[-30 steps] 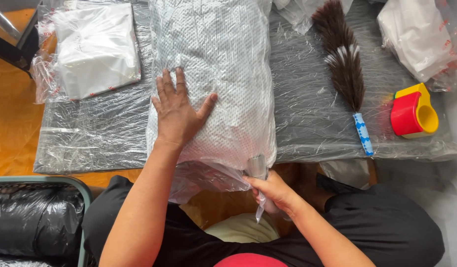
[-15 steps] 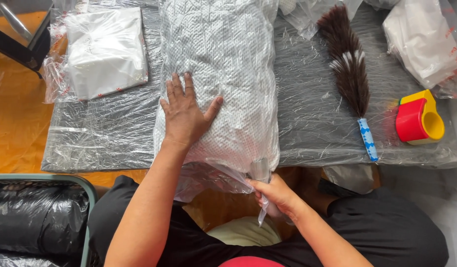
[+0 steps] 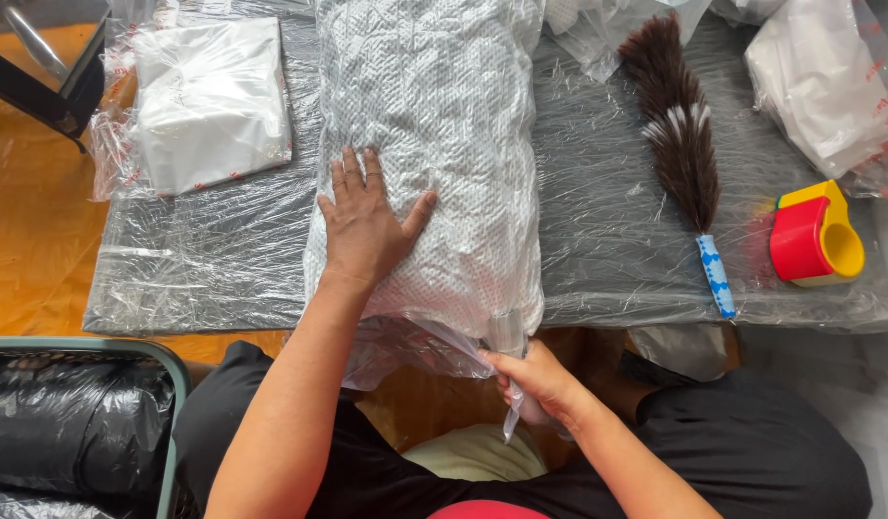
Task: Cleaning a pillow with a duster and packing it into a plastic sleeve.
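Left hand [image 3: 367, 226] flat, fingers spread, pressing bagged pillow [image 3: 434, 144] at counter [image 3: 213, 279] near edge. Right hand [image 3: 540, 384] fingers pinching bag's open end [image 3: 434, 351]. Step: closing bag. Next likely needs gathering slack tight.

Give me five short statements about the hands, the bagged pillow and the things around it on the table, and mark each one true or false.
1. The left hand lies flat on the bagged white pillow. True.
2. The right hand rests on the feather duster. False: it grips the loose plastic at the near end of the bag; the duster lies untouched to its right.
3. The tape dispenser is red and yellow. True.
4. The duster's handle is green. False: it is blue and white.
5. A folded white item in a clear bag lies left of the pillow. True.
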